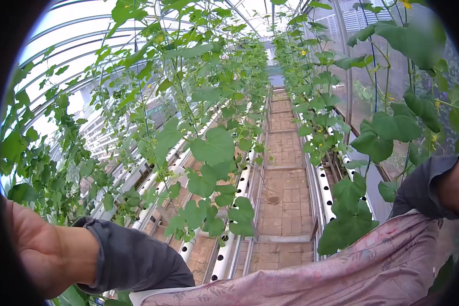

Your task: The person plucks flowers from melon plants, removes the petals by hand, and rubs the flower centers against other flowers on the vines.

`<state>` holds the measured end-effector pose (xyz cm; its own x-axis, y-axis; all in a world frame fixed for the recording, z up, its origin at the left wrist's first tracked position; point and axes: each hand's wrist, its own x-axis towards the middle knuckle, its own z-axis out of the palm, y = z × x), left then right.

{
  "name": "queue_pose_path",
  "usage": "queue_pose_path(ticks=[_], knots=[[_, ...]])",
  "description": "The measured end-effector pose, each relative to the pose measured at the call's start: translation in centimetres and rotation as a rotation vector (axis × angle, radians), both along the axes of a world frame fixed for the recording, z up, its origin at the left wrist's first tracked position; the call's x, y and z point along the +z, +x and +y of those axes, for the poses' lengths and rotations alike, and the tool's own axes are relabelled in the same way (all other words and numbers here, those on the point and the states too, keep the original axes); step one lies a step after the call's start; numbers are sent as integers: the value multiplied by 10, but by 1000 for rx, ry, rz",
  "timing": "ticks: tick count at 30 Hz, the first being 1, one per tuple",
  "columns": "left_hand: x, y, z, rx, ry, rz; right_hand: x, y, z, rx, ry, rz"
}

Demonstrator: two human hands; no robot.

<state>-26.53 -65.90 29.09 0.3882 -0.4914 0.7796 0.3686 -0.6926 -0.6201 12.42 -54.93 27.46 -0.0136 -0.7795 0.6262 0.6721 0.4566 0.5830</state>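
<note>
At the left edge is my left hand point(33, 242), raised, with the wrist and heel of the palm showing. Its fingers are cut off by the dark rim of the view, so what they hold is hidden. Leafy climbing plants point(41, 173) hang just beyond it. On the right, only a bit of skin at the wrist of my right hand point(456, 188) shows past a dark grey sleeve point(418, 186); the fingers are out of sight. Large green leaves point(395, 125) are close to that arm. Pink floral cloth point(311, 283) spans the bottom, between my arms.
A brick path point(285, 196) runs ahead through a greenhouse. White growing pipes with round holes point(242, 181) line both sides, carrying tall vines on strings. Metal frame rails point(313, 204) edge the path. A small round brownish object point(272, 200) lies on the bricks.
</note>
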Motion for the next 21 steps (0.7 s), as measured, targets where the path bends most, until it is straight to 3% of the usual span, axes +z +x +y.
queue_pose_path(ticks=[4, 6, 10, 12, 13, 14, 15, 18, 21], knots=[[-28, -6, -4, 22, -10, -5, -11, -5, -5, 83, -48, -24], [-27, -8, -2, 29, 159, -352, -15, -9, -4, 121, -38, -15], [-43, 12, -2, 115, 57, -536, -26, -11, -7, 189, -23, -9], [-54, 38, 12, -230, 276, -897, -34, -15, -4, 230, -15, -6], [-64, 43, 12, -318, 266, -945, -41, -18, 1, 237, -13, -6], [-111, -21, -24, -489, -328, -266, -51, -22, 8, 430, 2, 11], [-128, -25, -17, -410, -341, -250, -61, -29, 16, 621, 17, 26], [-163, 1, 23, -175, -331, -438, -110, -61, 41, 645, -114, 142], [-194, 2, 50, 140, -535, -567, -167, -103, 63, 574, -532, 46]])
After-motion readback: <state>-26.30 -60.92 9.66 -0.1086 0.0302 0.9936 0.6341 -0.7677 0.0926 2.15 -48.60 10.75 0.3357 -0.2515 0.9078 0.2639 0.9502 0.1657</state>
